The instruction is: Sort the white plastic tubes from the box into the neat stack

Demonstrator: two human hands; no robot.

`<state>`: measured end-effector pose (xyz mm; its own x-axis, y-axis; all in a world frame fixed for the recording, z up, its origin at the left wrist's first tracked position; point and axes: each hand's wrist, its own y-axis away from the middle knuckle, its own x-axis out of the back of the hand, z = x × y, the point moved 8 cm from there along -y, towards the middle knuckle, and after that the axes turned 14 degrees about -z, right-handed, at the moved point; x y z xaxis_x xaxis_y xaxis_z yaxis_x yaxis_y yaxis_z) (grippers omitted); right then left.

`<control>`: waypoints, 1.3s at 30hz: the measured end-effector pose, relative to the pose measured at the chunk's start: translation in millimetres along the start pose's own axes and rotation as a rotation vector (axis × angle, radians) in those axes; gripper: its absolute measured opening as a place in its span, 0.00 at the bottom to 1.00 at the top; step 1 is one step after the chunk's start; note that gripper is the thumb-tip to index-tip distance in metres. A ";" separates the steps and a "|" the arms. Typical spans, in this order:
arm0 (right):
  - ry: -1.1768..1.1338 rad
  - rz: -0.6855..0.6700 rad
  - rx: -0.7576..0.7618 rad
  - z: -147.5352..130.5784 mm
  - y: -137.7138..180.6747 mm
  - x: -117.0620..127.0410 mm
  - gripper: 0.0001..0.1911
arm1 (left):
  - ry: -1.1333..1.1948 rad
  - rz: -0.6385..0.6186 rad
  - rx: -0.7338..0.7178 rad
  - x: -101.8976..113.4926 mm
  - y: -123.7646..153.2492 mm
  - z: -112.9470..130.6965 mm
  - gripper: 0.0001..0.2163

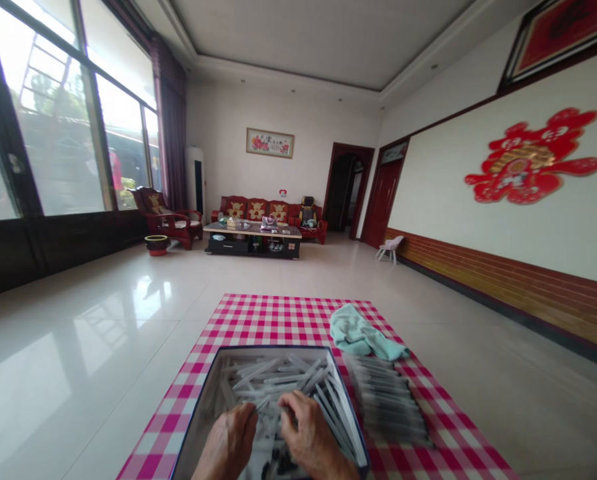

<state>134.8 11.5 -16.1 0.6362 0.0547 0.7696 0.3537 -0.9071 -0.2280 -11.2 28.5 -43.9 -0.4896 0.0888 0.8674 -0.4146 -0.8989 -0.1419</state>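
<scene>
A shallow box with white inner walls and a dark blue rim holds many translucent pen barrels and, nearer me, small black pen parts. Over the middle of the box, my left hand is closed in a pinch, with a thin, pale pen barrel showing at its fingertips. Close to its right, my right hand has its fingers curled together. What those fingers grip is too small and blurred to make out. Right of the box lies a row of pens with dark ends, blurred.
A pink and white checked cloth covers the table. Behind the row of pens lies a crumpled mint-green cloth. Across the tiled floor stand a low table, a red wooden sofa and a small chair.
</scene>
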 end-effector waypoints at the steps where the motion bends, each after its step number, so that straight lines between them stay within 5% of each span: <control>1: -0.042 0.061 -0.002 2.4 0.7 3.4 0.12 | -0.002 0.007 -0.011 0.6 0.2 0.9 0.13; 4: -0.216 0.178 -0.038 16.1 1.6 10.1 0.12 | -0.002 0.043 -0.060 2.8 1.2 5.1 0.13; 11: -0.520 0.065 -0.215 45.6 0.8 -5.1 0.14 | 0.039 0.065 -0.218 0.2 5.1 15.0 0.13; 30: -0.370 0.032 -0.165 25.2 3.3 3.0 0.12 | -0.043 0.047 -0.230 -1.5 7.3 18.5 0.12; 39: -0.473 -0.058 -0.126 23.3 4.0 -8.6 0.12 | -0.050 0.034 -0.215 -1.7 12.2 20.3 0.11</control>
<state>146.7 17.1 -37.5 0.8699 0.2633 0.4170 0.3303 -0.9389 -0.0962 0.1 8.6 -37.3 -0.4697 0.0342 0.8822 -0.5554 -0.7882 -0.2651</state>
